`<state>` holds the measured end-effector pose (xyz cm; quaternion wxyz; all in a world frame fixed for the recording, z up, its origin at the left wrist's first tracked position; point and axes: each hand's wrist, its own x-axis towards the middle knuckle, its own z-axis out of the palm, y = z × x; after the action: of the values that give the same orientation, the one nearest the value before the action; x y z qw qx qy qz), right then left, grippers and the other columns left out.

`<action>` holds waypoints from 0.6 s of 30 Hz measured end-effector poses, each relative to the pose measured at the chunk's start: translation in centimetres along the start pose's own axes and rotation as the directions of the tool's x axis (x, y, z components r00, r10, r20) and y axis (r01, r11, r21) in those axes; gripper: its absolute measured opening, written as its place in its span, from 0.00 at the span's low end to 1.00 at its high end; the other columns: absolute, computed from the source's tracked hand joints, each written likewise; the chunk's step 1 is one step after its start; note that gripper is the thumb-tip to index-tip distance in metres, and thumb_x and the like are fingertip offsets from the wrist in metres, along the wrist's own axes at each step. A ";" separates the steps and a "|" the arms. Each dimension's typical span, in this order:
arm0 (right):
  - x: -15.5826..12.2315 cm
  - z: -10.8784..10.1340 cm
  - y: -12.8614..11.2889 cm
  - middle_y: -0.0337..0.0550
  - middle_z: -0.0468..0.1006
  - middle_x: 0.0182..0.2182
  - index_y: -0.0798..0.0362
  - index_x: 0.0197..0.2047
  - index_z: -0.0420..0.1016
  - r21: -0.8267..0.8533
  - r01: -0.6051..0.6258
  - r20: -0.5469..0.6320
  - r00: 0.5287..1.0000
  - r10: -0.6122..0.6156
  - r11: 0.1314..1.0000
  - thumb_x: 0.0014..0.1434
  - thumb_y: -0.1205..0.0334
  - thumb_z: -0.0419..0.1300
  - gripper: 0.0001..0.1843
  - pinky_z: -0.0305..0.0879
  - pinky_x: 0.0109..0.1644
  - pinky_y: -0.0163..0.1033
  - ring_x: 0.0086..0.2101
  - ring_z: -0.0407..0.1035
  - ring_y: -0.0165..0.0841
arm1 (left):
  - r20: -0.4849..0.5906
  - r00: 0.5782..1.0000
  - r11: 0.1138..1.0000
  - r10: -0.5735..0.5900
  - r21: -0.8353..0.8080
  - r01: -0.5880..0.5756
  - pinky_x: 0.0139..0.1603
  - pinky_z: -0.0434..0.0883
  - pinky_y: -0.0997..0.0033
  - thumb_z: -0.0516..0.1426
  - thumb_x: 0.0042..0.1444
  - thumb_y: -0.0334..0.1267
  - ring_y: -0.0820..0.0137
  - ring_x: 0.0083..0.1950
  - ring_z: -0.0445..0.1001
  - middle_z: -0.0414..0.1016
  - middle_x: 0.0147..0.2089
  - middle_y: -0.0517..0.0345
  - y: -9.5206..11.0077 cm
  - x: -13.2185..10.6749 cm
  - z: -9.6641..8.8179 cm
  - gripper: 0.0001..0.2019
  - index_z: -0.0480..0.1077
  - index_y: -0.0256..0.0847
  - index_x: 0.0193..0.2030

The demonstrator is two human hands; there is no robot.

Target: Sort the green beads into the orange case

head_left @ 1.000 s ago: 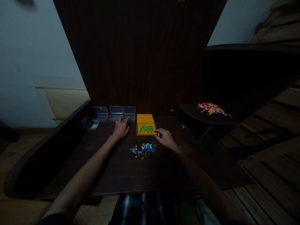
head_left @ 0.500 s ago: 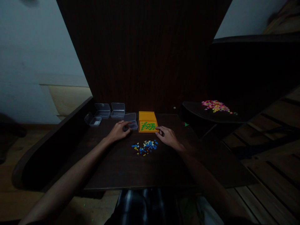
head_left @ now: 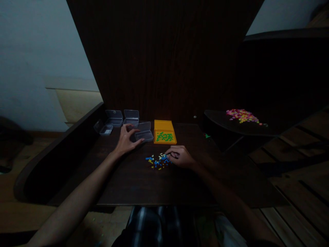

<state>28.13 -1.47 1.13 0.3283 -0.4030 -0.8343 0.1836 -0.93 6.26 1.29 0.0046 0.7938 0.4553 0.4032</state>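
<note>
My left hand [head_left: 126, 139] has its fingers spread beside a clear plastic box [head_left: 144, 136] with its lid raised. The thumb reaches the box's front edge and the index finger lies by its left side; I cannot tell how firmly they touch. My right hand [head_left: 180, 156] is bent over the right side of a loose pile of small blue, cream and yellow plastic pieces [head_left: 157, 162]. Its fingers are drawn together at the pile, and whatever is between the tips is hidden. Behind the pile stands an open yellow box [head_left: 163, 125] holding many small green pieces [head_left: 165, 137].
More open clear boxes [head_left: 114, 121] stand at the back left of the dark table [head_left: 133, 185]. A raised side panel [head_left: 59, 154] borders the left. On a shelf [head_left: 218, 118] at the right lies a heap of pink and yellow beads [head_left: 243, 116]. A green scrap [head_left: 207, 136] lies below it.
My right hand has moved from the yellow box's right edge down to the pile. My left hand has shifted slightly left, its fingers spreading wider at the clear box. The view has shifted a little.
</note>
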 end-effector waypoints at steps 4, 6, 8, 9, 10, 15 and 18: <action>-0.2 -0.3 -0.9 0.35 0.67 0.19 0.53 0.32 0.78 0.074 0.073 0.166 0.983 -0.084 0.995 0.55 0.62 0.59 0.07 0.58 0.27 0.32 0.21 0.60 0.26 | 0.075 0.997 0.999 -0.013 -0.030 0.015 0.64 0.63 0.47 0.63 0.51 0.51 0.53 0.64 0.59 0.56 0.62 0.48 0.1 -0.1 0.1 0.20 0.73 0.43 0.48; -0.3 -0.4 -1.1 0.34 0.66 0.20 0.53 0.33 0.78 0.097 0.118 0.233 0.963 -0.138 0.988 0.55 0.63 0.60 0.05 0.58 0.27 0.32 0.21 0.61 0.26 | 0.095 0.996 0.998 -0.002 -0.060 0.008 0.64 0.63 0.46 0.62 0.53 0.51 0.53 0.64 0.60 0.54 0.64 0.48 0.1 -0.1 0.1 0.20 0.72 0.42 0.48; -0.3 -0.5 -1.3 0.34 0.66 0.20 0.53 0.33 0.77 0.097 0.140 0.263 0.951 -0.161 0.985 0.54 0.64 0.60 0.05 0.58 0.28 0.32 0.22 0.62 0.26 | 0.074 0.997 0.997 -0.009 -0.079 0.015 0.64 0.64 0.47 0.61 0.54 0.50 0.55 0.63 0.62 0.54 0.64 0.49 0.2 -0.1 0.2 0.18 0.72 0.42 0.47; -0.3 -0.5 -1.3 0.34 0.66 0.20 0.53 0.33 0.77 0.089 0.142 0.272 0.949 -0.162 0.986 0.55 0.64 0.60 0.04 0.58 0.29 0.32 0.22 0.62 0.26 | 0.053 0.998 0.996 -0.020 -0.083 0.025 0.64 0.64 0.48 0.61 0.54 0.49 0.56 0.62 0.62 0.55 0.64 0.49 0.2 -0.1 0.2 0.17 0.73 0.42 0.46; -0.3 -0.5 -1.3 0.34 0.66 0.20 0.52 0.33 0.77 0.079 0.139 0.280 0.947 -0.156 0.987 0.55 0.63 0.60 0.04 0.58 0.29 0.32 0.22 0.62 0.26 | 0.034 0.999 0.996 -0.035 -0.086 0.038 0.64 0.64 0.49 0.61 0.54 0.49 0.56 0.62 0.63 0.55 0.63 0.49 0.2 -0.1 0.2 0.16 0.73 0.42 0.45; -0.3 -0.1 -1.1 0.35 0.69 0.21 0.53 0.34 0.78 0.023 0.098 0.338 0.936 -0.100 0.995 0.58 0.58 0.60 0.08 0.58 0.30 0.32 0.23 0.62 0.27 | 0.046 0.994 0.990 -0.099 -0.095 0.103 0.65 0.63 0.49 0.61 0.54 0.47 0.56 0.62 0.64 0.51 0.66 0.48 0.1 -0.1 0.3 0.17 0.72 0.41 0.47; -0.5 -0.1 -0.7 0.35 0.71 0.23 0.52 0.36 0.78 -0.017 0.096 0.350 0.933 -0.084 0.995 0.58 0.59 0.61 0.07 0.59 0.33 0.33 0.24 0.64 0.27 | 0.142 0.984 0.989 -0.109 -0.083 0.121 0.66 0.60 0.46 0.61 0.54 0.47 0.52 0.67 0.58 0.49 0.69 0.47 -0.4 -0.1 0.5 0.20 0.71 0.41 0.51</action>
<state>28.03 -2.31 1.38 0.1765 -0.3311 -0.8998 0.2226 -0.96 6.61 0.68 0.0956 0.7909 0.4801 0.3672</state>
